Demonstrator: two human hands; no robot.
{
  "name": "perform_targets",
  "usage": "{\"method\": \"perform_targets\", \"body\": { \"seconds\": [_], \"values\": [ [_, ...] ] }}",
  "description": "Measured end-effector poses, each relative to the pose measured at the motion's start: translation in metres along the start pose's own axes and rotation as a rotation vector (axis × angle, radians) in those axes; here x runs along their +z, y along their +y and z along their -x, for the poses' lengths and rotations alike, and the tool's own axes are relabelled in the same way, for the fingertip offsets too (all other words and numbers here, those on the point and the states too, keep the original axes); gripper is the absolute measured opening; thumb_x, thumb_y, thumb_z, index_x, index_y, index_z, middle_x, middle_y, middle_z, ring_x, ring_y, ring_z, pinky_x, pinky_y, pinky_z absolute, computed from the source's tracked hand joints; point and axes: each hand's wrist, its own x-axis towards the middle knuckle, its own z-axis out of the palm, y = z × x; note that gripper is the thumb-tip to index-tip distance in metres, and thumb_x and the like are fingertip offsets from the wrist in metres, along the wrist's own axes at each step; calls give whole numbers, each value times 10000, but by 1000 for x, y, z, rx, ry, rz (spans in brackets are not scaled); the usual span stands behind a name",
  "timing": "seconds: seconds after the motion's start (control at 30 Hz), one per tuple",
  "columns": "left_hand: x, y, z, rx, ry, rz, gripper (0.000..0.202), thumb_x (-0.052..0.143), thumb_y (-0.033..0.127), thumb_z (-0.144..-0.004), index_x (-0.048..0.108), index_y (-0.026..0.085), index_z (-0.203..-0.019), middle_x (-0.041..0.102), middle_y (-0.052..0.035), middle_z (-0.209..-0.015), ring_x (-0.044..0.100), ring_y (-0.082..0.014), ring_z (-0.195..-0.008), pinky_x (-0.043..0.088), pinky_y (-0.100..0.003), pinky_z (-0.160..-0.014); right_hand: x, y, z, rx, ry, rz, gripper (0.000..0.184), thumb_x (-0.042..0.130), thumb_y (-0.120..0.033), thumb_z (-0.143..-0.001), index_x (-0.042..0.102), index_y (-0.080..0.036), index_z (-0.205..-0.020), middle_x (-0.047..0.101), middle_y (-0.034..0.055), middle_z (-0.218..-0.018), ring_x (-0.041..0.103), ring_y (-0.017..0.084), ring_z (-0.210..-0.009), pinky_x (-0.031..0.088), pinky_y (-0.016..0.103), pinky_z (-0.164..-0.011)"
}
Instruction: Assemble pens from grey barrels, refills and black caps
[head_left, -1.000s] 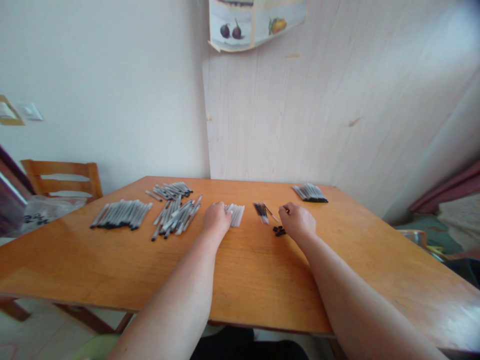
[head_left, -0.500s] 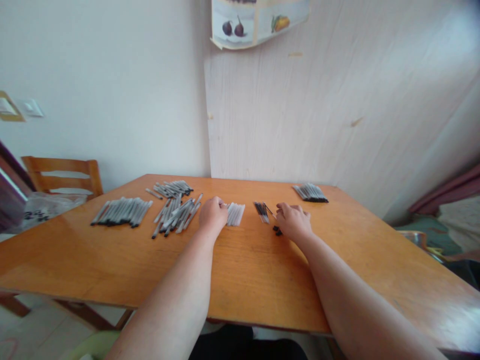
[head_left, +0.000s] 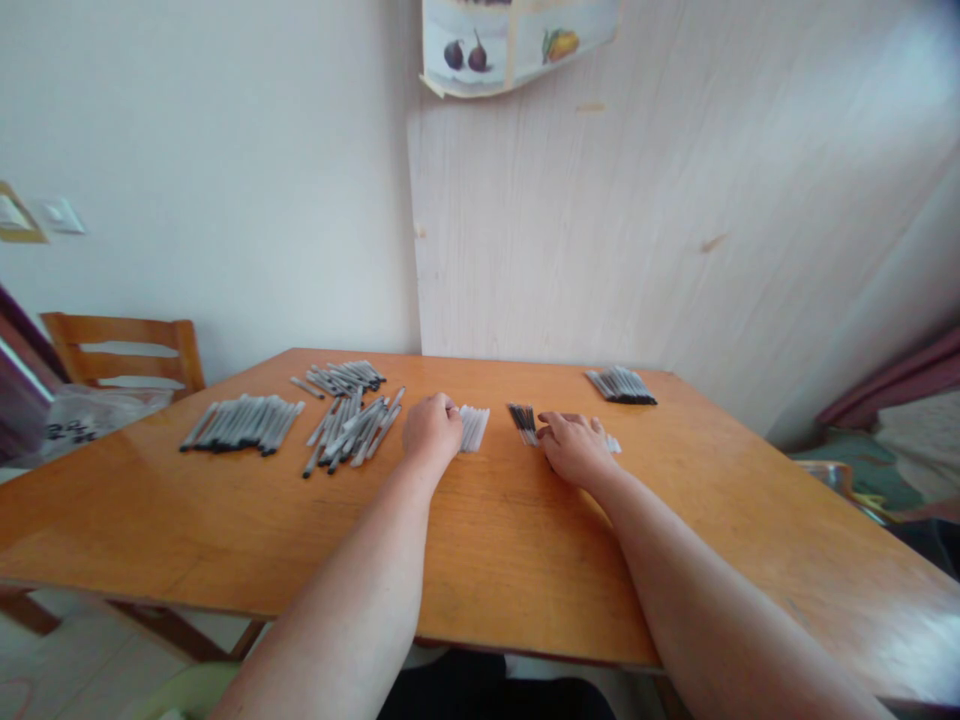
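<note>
My left hand [head_left: 433,428] is closed at the left end of a row of whitish translucent pen barrels [head_left: 474,428]. Whatever its fingers hold is hidden. Palm down, my right hand [head_left: 574,448] rests low over the table with fingers apart, their tips beside a small fan of dark pen refills [head_left: 523,418]. Small whitish pieces [head_left: 613,444] show past its right edge. Left of my left hand lies a loose heap of pens [head_left: 356,432] with grey barrels and black ends.
A neat row of pens [head_left: 241,424] lies at the left of the wooden table [head_left: 510,550], more pens [head_left: 345,377] behind the heap. Another bundle [head_left: 621,385] sits at the back right. A chair [head_left: 124,345] stands at the left; the wall [head_left: 525,250] rises behind the table.
My right hand has shifted left and down toward the refills, covering the small black pieces seen before and baring whitish ones at its right. My left hand has edged right over the barrels.
</note>
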Motion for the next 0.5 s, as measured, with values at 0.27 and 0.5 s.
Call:
{"method": "perform_targets", "body": {
  "seconds": [0.27,0.5],
  "values": [
    [-3,20,12,109,-50,32,225,464,245,-862,645,214,-992,658,-83,-1053,556,-214,-989,382,-325,-870,0,-1,2,-36,13,-10,390,350,-311,-902,538,-228,-1233,626,111,-1148,486,247,-1156,245,430,-979],
    [1,16,11,176,-31,13,222,470,232,-851,648,215,-982,667,-81,-1024,569,-218,-948,395,-330,-837,4,5,-5,-6,30,-39,383,360,-307,-890,553,-249,-1216,638,88,-1146,499,235,-1142,289,398,-961]
  ]
}}
